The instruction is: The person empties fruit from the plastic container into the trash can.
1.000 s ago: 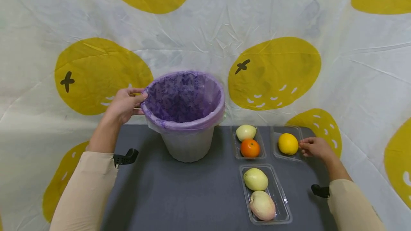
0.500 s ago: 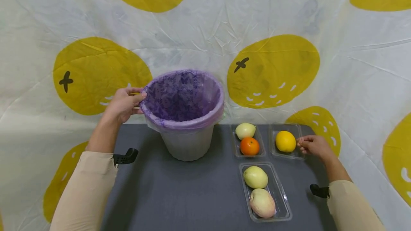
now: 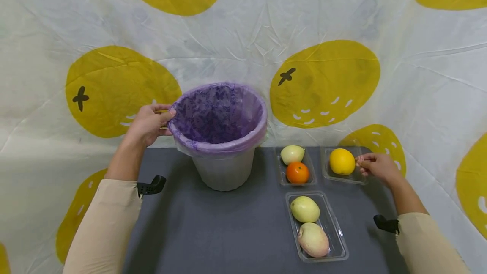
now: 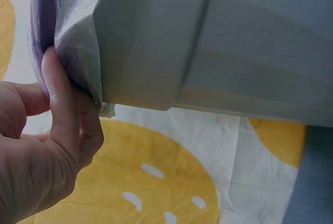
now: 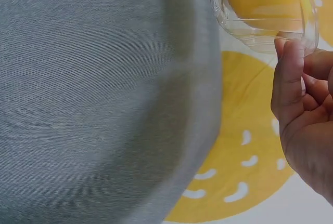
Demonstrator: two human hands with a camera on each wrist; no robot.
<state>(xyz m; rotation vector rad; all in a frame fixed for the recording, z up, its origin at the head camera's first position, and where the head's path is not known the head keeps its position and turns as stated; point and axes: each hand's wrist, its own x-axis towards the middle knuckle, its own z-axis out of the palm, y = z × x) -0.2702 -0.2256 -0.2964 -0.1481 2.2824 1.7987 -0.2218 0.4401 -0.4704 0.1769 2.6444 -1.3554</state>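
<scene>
My left hand holds the rim of a pale wastebasket lined with a purple bin bag. In the left wrist view its thumb presses the folded bag from one side, with fingers behind. Over at the right, my right hand pinches the near right edge of a clear plastic tray. One round yellow fruit, like an orange, sits in that tray. The right wrist view shows thumb and fingers together at the tray's corner, raised over the table.
Left of the held tray stands another clear tray with a pale fruit and a mandarin. Nearer, a longer tray holds a pale yellow fruit and a peach. A patterned cloth hangs behind the dark table.
My right hand and the tray with the yellow fruit have risen a little, and the tray has shifted slightly. My left hand stays at the wastebasket rim.
</scene>
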